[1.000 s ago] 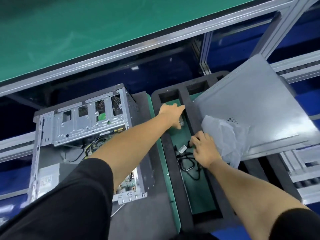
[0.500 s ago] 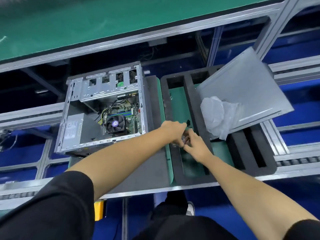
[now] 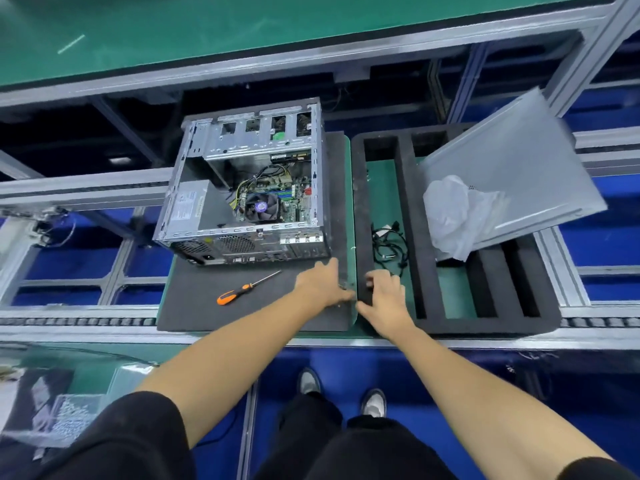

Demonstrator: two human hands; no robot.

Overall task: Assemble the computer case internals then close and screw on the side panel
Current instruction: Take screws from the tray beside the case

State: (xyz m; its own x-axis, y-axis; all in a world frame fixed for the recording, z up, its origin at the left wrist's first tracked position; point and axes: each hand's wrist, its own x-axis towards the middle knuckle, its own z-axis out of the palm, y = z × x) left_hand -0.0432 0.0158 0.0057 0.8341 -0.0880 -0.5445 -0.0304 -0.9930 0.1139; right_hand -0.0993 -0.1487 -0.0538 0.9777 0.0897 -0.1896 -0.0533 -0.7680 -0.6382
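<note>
The open computer case [image 3: 249,188] lies on a dark mat [image 3: 207,306], with its motherboard and fan showing. An orange-handled screwdriver [image 3: 242,289] lies in front of it. The grey side panel [image 3: 519,174] leans on the black foam tray [image 3: 485,320], with a crumpled plastic bag [image 3: 453,209] on it. Black cables [image 3: 389,244] lie in the tray's left slot. My left hand [image 3: 323,282] rests on the mat's right edge, fingers nearly straight, with small metal bits by the thumb. My right hand [image 3: 382,292] sits on the tray's left wall, fingers curled; what it holds is hidden.
Mat and tray sit on a conveyor frame with aluminium rails [image 3: 69,192] and roller tracks [image 3: 69,322]. A green belt [image 3: 242,22] runs across the back. Clear plastic bags [image 3: 62,410] lie at the lower left. My shoes [image 3: 374,403] stand on the blue floor.
Both hands have pulled back from the tray's left slot to the front, near the mat's edge. The view has dropped back, so the screwdriver and the whole case show.
</note>
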